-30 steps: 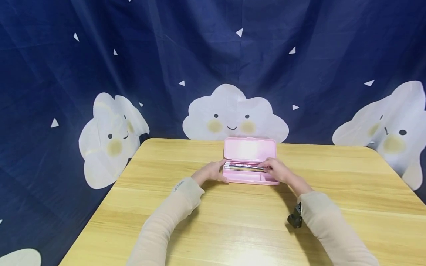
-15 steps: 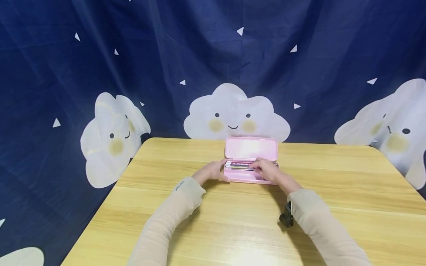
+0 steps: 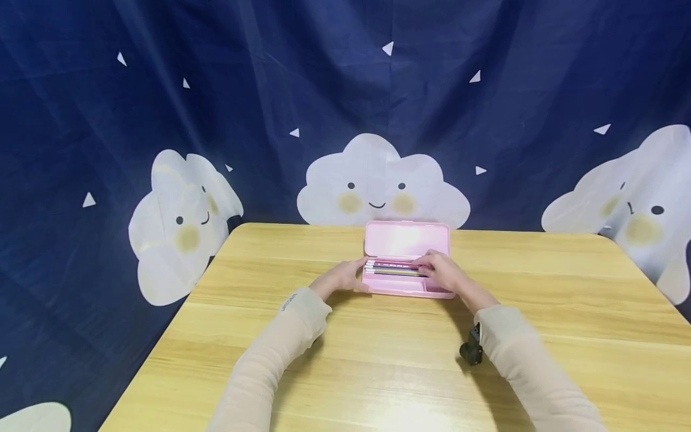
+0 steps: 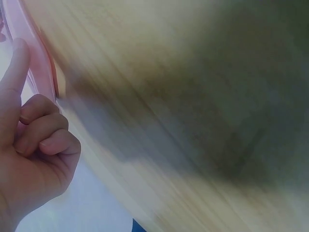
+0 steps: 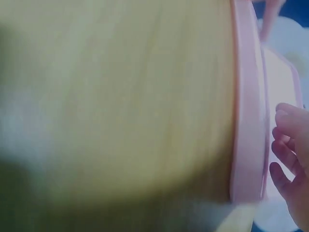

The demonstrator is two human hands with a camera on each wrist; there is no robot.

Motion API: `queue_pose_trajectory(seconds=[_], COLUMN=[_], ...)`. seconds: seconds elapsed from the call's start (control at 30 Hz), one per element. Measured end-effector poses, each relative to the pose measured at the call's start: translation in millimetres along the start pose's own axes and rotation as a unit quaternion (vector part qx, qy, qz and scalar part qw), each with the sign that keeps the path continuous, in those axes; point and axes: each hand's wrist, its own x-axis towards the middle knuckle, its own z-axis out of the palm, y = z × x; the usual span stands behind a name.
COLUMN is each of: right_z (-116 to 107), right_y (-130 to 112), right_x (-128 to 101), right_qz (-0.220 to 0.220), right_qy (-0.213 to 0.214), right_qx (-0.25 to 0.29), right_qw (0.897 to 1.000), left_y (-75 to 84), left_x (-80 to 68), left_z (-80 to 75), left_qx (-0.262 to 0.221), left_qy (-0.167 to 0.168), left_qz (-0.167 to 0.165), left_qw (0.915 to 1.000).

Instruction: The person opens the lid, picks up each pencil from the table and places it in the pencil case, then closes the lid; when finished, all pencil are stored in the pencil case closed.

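Left hand (image 3: pixel 341 278) steadying open pencil case (image 3: pixel 406 241), right hand (image 3: pixel 444 272) fingertips on pencils (image 3: pixel 391 269) inside.

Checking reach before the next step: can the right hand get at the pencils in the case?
Probably yes. The case lies open with its lid up, and the right hand is already over the pencils; nothing blocks them.

Head view looks down across the table (image 3: pixel 378 360); both wrist views blur close against it.

pink pencil case (image 3: pixel 406 287), navy cloud-print backdrop (image 3: pixel 324 108)
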Motion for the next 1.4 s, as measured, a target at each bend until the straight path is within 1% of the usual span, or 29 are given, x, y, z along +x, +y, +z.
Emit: queue_pose_trajectory(seconds=[0.13, 0.27, 0.33, 0.43, 0.53, 0.6, 0.73, 0.8, 0.93, 1.0, 1.1, 1.27, 1.4], right_z=[-14.5, -26.6, -30.7, -34.2, -34.6, -34.0, -32.2, -31.7, -34.7, -38.9, -44.5, -47.4, -51.2], right_y=[12.8, 26.5, 32.2, 36.9, 37.2, 36.2, 35.0, 35.1, 34.8, 33.0, 29.7, 27.8, 28.2], right_x=[-2.7, -7.7, -10.2, -12.8, -13.7, -13.4, -12.7, -12.2, -12.8, -14.7, -17.2, -20.9, -25.8], right_qz=[0.06, 0.121, 0.146, 0.179, 0.204, 0.218, 0.234, 0.238, 0.24, 0.245, 0.248, 0.244, 0.237], right_qy=[0.04, 0.061, 0.054, 0.027, 0.0, -0.013, -0.025, -0.018, 0.01, 0.016, 0.019, 0.017, -0.001], right_qx=[-0.003, 0.024, 0.037, 0.055, 0.083, 0.108, 0.164, 0.193, 0.245, 0.257, 0.258, 0.235, 0.226], right_qw=[0.997, 0.99, 0.987, 0.982, 0.976, 0.97, 0.958, 0.952, 0.939, 0.935, 0.934, 0.941, 0.945], left_y=[-0.4, -0.9, -0.7, -0.3, 0.0, -0.1, -0.8, -1.5, -2.5, -2.4, -2.7, -3.4, -2.5], left_x=[-2.3, -4.3, -4.8, -4.7, -4.0, -3.6, -2.4, -1.7, -1.3, -2.0, -3.8, -4.5, -4.3], left_z=[-4.0, -5.7, -5.5, -4.4, -3.0, -2.1, -0.8, -0.5, -1.0, -1.5, -2.3, -1.0, 0.9], left_qx=[-0.011, -0.035, -0.044, -0.057, -0.061, -0.056, -0.049, -0.052, -0.044, -0.037, -0.025, -0.001, 0.026], left_qy=[0.0, -0.007, -0.009, -0.007, -0.004, -0.002, -0.003, -0.001, 0.006, 0.011, 0.016, 0.021, 0.023], left_qz=[0.017, 0.018, 0.017, 0.019, 0.017, 0.018, 0.019, 0.017, 0.008, 0.006, 0.005, 0.0, -0.001], left_qw=[0.9998, 0.9992, 0.9988, 0.9982, 0.998, 0.9983, 0.9986, 0.9985, 0.999, 0.9992, 0.9995, 0.9998, 0.9994])
